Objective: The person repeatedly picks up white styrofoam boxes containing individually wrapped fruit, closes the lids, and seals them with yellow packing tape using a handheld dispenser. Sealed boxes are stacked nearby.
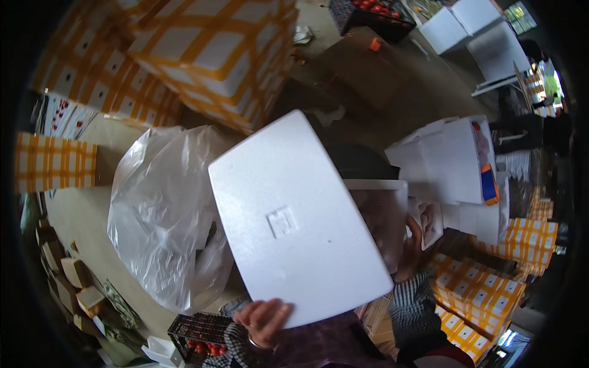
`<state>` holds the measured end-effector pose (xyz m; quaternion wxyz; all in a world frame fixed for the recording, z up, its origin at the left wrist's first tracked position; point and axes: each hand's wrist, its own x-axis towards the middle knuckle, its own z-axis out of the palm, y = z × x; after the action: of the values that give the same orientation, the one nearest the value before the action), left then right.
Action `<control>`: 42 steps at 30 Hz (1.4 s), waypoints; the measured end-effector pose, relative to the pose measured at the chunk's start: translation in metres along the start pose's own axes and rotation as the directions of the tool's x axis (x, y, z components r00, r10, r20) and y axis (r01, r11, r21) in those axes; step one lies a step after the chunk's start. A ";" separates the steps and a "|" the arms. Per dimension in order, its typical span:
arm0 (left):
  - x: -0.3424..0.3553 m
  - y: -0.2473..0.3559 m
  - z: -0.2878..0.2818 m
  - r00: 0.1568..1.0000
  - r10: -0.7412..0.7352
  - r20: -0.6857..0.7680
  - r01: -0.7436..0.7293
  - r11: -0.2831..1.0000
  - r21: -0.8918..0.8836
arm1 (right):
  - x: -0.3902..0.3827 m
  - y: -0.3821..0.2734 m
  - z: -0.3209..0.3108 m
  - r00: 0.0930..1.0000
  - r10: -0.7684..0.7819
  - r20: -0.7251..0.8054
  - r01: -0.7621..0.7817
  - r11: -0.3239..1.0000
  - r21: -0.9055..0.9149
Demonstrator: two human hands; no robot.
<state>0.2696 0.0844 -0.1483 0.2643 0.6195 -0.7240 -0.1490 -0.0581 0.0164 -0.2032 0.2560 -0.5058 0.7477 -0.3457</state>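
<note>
A white foam lid (300, 245) with a small square recess fills the middle of the head view, tilted. My left hand (264, 320) grips its lower left corner, fingers lying over the face. Behind the lid, partly covered by it, is an open white foam box (402, 211); its inside is mostly hidden. My right hand (412, 248) is at the box's right side, fingers curled against its edge. Left of the lid bulges a large clear plastic bag (162, 221).
White foam boxes bound with orange tape (227, 55) are stacked at the far left, more (481, 294) at the lower right. Open white foam boxes (435, 159) stand to the right. Black crates of red fruit (374, 15) (199, 337) sit far off and near me. A person (531, 132) is at far right.
</note>
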 end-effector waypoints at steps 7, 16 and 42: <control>0.024 0.110 0.046 0.985 0.013 0.174 -0.020 0.999 0.036 | -0.019 -0.051 -0.036 0.973 -0.121 0.195 0.019 0.888 0.459; 0.084 0.029 0.070 0.969 0.057 -0.241 0.052 0.904 0.424 | 0.056 -0.025 -0.034 0.978 -0.040 0.205 -0.016 0.964 0.266; 0.054 -0.009 0.072 0.653 -0.754 0.061 0.756 0.647 -0.094 | 0.110 0.005 0.006 0.941 -0.252 0.224 0.195 0.949 0.247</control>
<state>0.2314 0.0220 -0.2011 0.2063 0.8476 -0.3931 -0.2906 -0.0953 -0.0867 -0.2144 0.3629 -0.5962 0.6029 -0.3864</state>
